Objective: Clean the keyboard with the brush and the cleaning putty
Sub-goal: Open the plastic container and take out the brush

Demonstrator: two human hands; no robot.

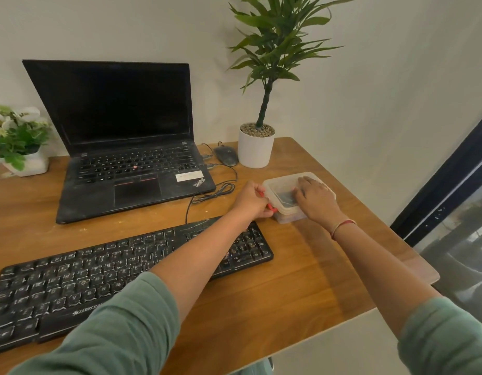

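Note:
A black dusty keyboard (pixel 104 269) lies across the front left of the wooden desk (pixel 302 280). Beyond its right end stands a clear plastic box (pixel 281 189) with a lid and a red clasp. Something dark shows inside the box; I cannot tell what it is. My left hand (pixel 252 200) grips the red clasp at the box's left side, fingers curled. My right hand (pixel 314 197) lies on top of the lid, fingers spread and pressing down. No brush is visible.
An open black laptop (pixel 126 147) stands behind the keyboard, with a cable (pixel 215 192) looping beside it. A black mouse (pixel 226 155) and a potted plant in a white pot (pixel 254 147) stand at the back. A flower pot (pixel 20 147) is at the far left. The desk's edge runs close on the right.

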